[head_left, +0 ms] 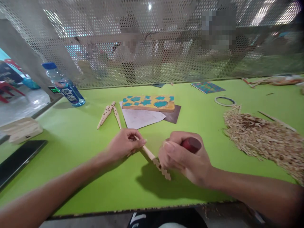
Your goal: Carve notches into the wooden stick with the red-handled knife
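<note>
Left hand (123,142) pinches a pale stick (149,153) near the desk's (104,196) front edge; right hand (187,163) grips a dark-red handle (193,145) by the stick's notched end — apparently shaping, where the next stroke calls for steadiness

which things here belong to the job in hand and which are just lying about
In the job, by the look of it:
- notched wooden stick, in the left hand
- red-handled tool, in the right hand

Lying about:
- water bottle
- black flat device
</note>
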`<action>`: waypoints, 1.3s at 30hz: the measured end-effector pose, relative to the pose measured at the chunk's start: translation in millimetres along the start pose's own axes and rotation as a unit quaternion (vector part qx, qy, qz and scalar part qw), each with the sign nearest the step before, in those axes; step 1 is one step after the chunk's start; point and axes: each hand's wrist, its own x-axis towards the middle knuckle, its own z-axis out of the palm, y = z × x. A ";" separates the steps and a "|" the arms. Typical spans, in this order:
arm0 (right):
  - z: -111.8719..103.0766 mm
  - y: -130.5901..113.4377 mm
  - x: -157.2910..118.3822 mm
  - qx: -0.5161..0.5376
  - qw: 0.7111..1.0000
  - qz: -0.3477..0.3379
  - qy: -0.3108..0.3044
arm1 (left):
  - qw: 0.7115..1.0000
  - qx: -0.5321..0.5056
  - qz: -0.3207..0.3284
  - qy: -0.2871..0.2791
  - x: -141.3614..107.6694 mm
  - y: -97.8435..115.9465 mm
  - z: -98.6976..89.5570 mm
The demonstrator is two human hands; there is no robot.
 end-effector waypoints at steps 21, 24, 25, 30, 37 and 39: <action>-58.5 -15.8 51.4 -0.144 0.960 0.154 0.186 | 0.890 0.283 0.356 -0.020 -13.5 -4.9 -4.9; -75.3 -13.5 57.6 -0.195 0.960 0.190 0.072 | 0.924 0.225 0.305 0.039 -15.1 -3.7 -3.5; -78.5 -13.2 59.1 -0.201 0.959 0.193 0.045 | 0.937 0.197 0.285 0.044 -15.8 -3.3 -2.9; -79.4 -12.5 59.0 -0.369 0.913 0.139 -0.105 | 0.970 0.054 0.232 0.052 -16.8 -4.9 0.1; -61.1 -8.9 47.2 -0.496 0.848 0.004 -0.186 | 0.975 -0.071 0.209 -0.003 -17.0 -9.7 6.3; -58.3 -9.9 45.4 -0.465 0.861 0.001 -0.206 | 0.973 -0.118 0.196 -0.025 -16.3 -15.0 7.4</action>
